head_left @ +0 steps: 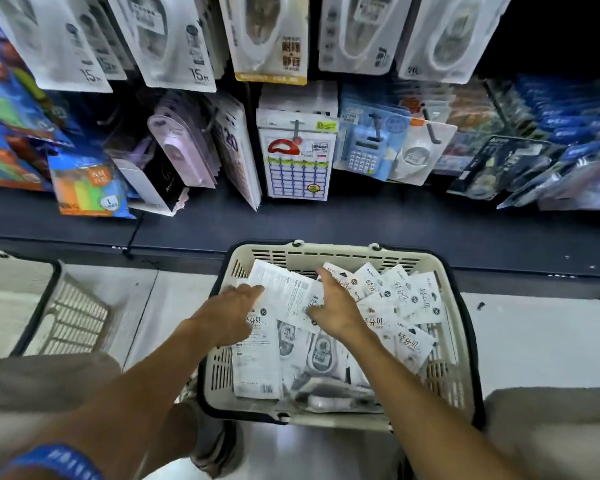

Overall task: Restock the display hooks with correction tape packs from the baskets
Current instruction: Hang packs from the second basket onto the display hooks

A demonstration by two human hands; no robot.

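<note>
A cream plastic basket (340,252) with a dark rim stands on the floor in front of me, filled with several white correction tape packs (409,299). My left hand (227,315) lies with fingers stretched flat on a pack turned back side up (284,294) near the basket's far left. My right hand (335,304) reaches in beside it, fingers extended onto the same heap of packs, thumb spread toward the left. Neither hand lifts a pack. Above hang display hooks loaded with white correction tape packs (177,39).
A second cream basket (73,317) lies at the left on the pale floor. A dark shelf ledge (361,220) runs between the basket and the hanging goods. Label stickers (297,164), lilac packs (182,154) and blue items (575,147) hang on lower hooks.
</note>
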